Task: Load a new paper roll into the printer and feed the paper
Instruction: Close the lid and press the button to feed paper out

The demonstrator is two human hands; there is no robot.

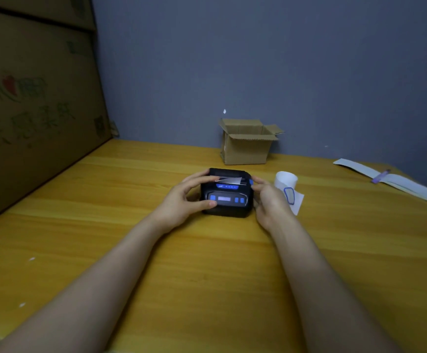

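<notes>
Black plastic marks the printer, seen from the head view at the middle of the wooden desk, cradled between both hands. The left hand is clasped on its 9 o'clock flank, thumb on the front panel, fingers curled over the lid. The right hand is pressed to the 3 o'clock flank, its grasp hidden. A paper tongue juts from the slot, long axis running 9 to 3. Counted: one printer, one loose paper roll at 3 o'clock, nearer the right hand, one open carton at 12.
</notes>
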